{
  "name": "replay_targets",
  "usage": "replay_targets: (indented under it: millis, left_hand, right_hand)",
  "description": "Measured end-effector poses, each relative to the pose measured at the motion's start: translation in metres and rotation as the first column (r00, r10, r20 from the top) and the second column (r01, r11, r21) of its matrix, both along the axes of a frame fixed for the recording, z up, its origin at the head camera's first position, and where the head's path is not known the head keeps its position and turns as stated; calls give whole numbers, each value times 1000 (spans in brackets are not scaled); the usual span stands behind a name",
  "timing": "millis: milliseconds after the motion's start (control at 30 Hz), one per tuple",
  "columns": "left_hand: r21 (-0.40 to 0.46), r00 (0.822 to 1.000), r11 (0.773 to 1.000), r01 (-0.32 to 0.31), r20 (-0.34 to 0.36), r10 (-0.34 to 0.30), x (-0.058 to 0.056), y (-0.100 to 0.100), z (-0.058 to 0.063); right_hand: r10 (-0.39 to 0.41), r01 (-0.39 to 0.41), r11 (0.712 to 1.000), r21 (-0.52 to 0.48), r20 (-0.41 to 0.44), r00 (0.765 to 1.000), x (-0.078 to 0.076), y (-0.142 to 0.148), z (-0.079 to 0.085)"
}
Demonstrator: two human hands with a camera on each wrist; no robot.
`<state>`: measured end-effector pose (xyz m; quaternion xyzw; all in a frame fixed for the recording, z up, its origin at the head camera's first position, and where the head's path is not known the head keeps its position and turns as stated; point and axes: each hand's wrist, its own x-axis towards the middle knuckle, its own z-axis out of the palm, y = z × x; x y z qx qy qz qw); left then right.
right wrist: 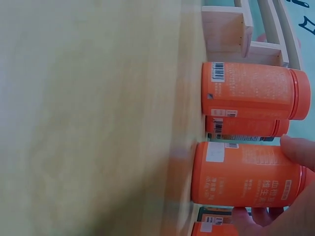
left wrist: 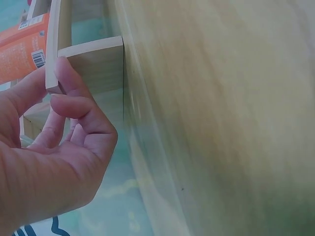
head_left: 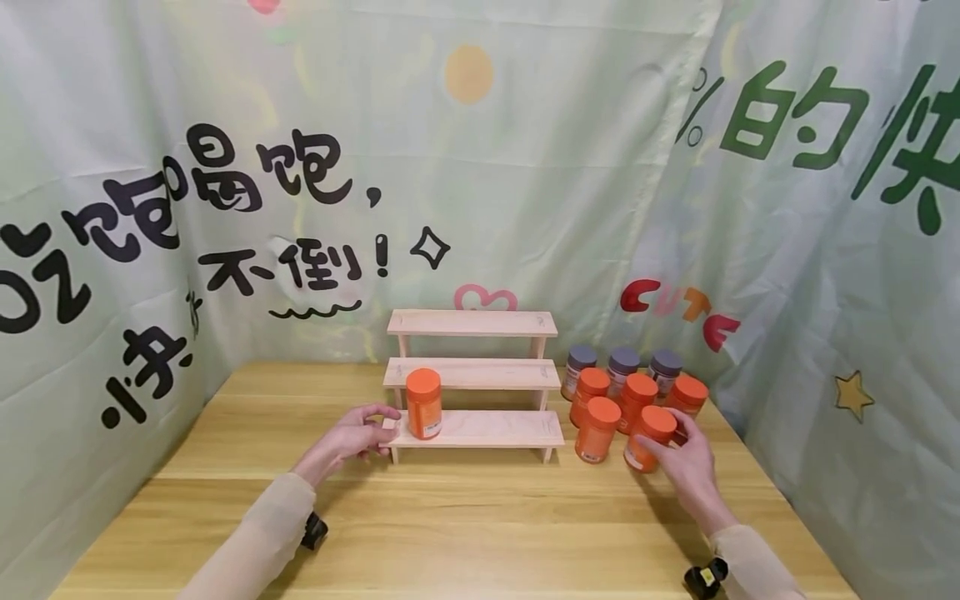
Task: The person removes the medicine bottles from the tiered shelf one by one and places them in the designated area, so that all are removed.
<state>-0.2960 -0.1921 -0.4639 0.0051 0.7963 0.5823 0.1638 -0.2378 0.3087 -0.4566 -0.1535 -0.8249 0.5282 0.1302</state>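
Note:
My left hand pinches the left end of the lowest step of a three-tier wooden display shelf. In the left wrist view the thumb lies on one face of the board and fingertips on the other. One orange supplement bottle stands upright on that step, close to this hand. At the right, my right hand grips the nearest orange bottle near its lid, thumb on one side and fingers on the other. In the right wrist view this bottle has its base at the table.
Several more orange bottles stand grouped right of the shelf, with three purple-lidded bottles behind them. The wooden table meets printed fabric at the back and sides.

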Motion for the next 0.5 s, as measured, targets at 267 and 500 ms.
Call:
replay_targets:
  millis: [267, 500]
  left_hand:
    - [2, 1000, 1000, 0, -11, 0, 2, -6, -2]
    - [5, 1000, 1000, -17, -8, 17, -2, 1, -3]
  right_hand:
    - [27, -27, 1000, -9, 2, 1000, -3, -2, -6]
    - [33, -33, 999, -11, 17, 999, -1, 4, -1]
